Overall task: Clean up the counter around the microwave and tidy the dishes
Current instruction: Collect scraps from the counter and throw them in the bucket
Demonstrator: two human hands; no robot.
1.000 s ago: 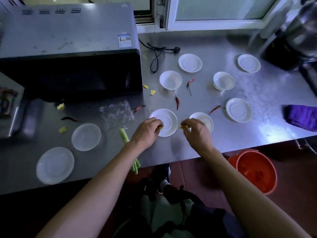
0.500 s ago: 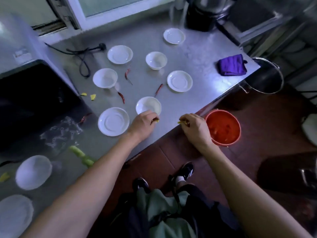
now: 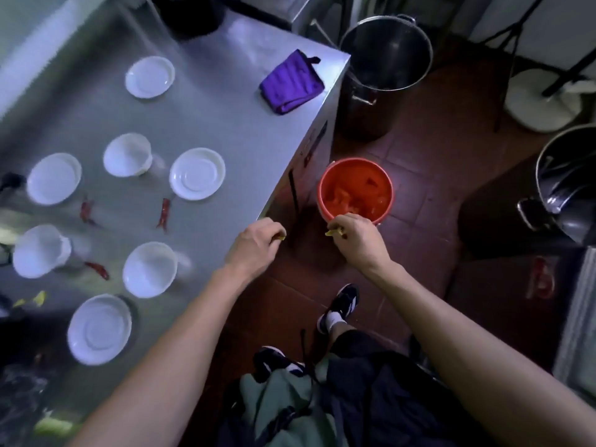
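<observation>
Both your hands are off the edge of the steel counter right now, out over the floor. Your left hand has its fingers curled around a little yellow scrap, just past the counter's corner. Your right hand pinches another yellow bit right at the near rim of the orange bucket, which sits on the tiled floor just beside the counter.

Back on the counter you've got white saucers and small bowls spread out: a saucer closest to you, a bowl above it, another saucer further up. Dried red chilies lie between them, one just below that far saucer and one left of the near bowl. A couple more yellow scraps sit near the left edge. A folded purple cloth rests by the far corner. A big steel pot stands on the floor behind the bucket.
</observation>
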